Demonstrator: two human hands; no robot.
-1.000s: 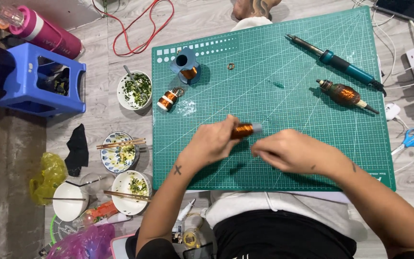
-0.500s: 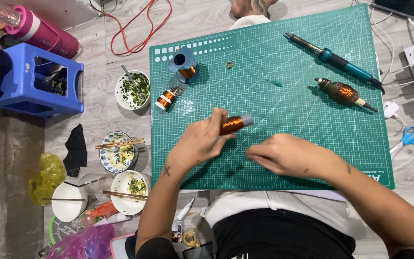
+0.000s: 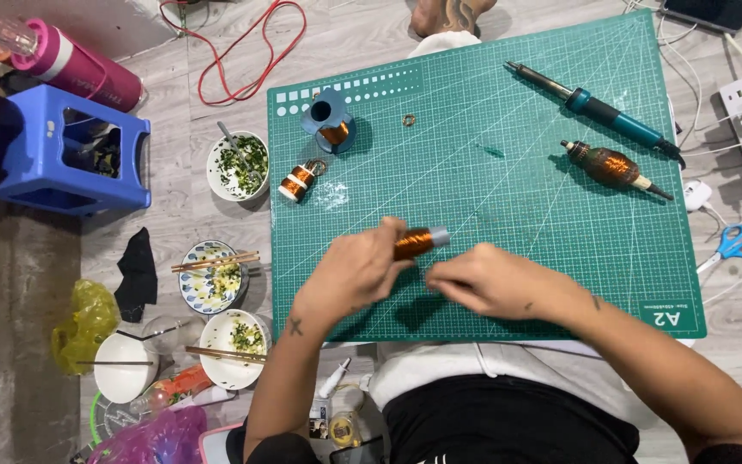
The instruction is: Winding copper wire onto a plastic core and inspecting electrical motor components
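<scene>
Head-camera view, looking down: you sit at a green gridded cutting mat (image 3: 560,215) on a grey floor, your left hand (image 3: 355,273) closed around a small cylindrical spool wound with copper-coloured wire (image 3: 414,243), which pokes out between thumb and fingers with its pale grey end cap pointing right. Since half a second ago, the spool has tilted a little and your right hand (image 3: 495,279) has drawn in closer beneath it; the work in hand reads as feeding or pulling fine wire off the spool, though the wire itself is too thin to see. Your right fingers (image 3: 441,277) are pinched nearly shut just beside the spool's cap; whether they grip a strand cannot be told. Well apart on the mat lie a teal-handled soldering iron (image 3: 594,107), a brown spindle-shaped copper coil on a rod (image 3: 611,165), a blue plastic bobbin (image 3: 328,116) and a small orange-wound coil (image 3: 296,180). Left of the mat stand bowls of food with chopsticks (image 3: 216,275) and a blue plastic stool (image 3: 66,150).
</scene>
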